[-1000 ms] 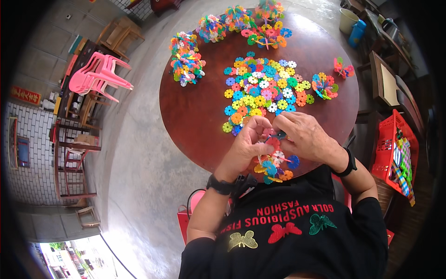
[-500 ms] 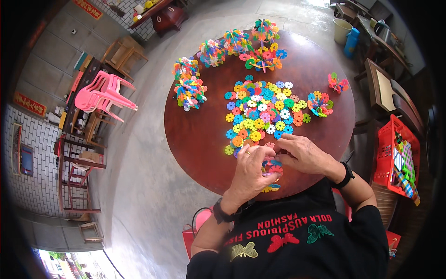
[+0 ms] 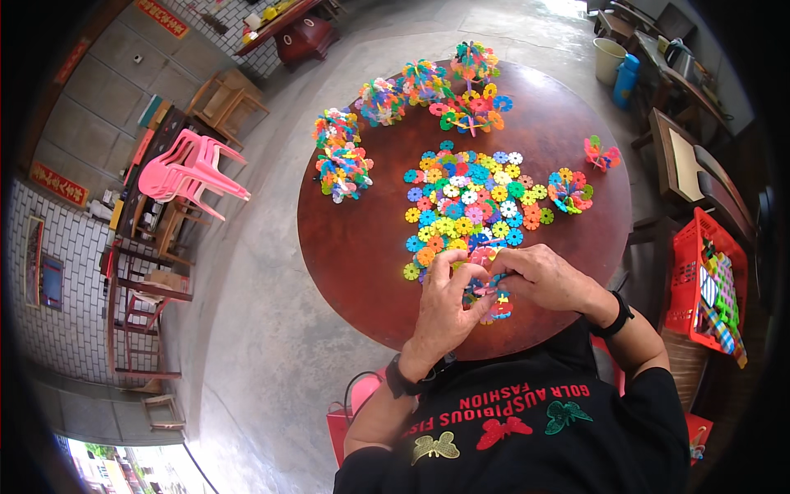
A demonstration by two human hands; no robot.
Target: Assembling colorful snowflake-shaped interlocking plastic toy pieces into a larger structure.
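2 hands (image 3: 494,292), gripping snowflake-disc cluster (image 3: 492,298)

Head view: 1 fisheye camera, worn on the head, facing steeply down.
It looks from above onto a round brown table (image 3: 362,247), close enough that the wearer's own chest and forearms fill the lower edge. Straight lines bend near the rim; concrete floor (image 3: 247,346) and pink chairs (image 3: 185,173) sit left.

Two red rectangular wall signs with yellow lettering: one (image 3: 58,184) on left tiled wall, one (image 3: 162,16) at upper left wall.
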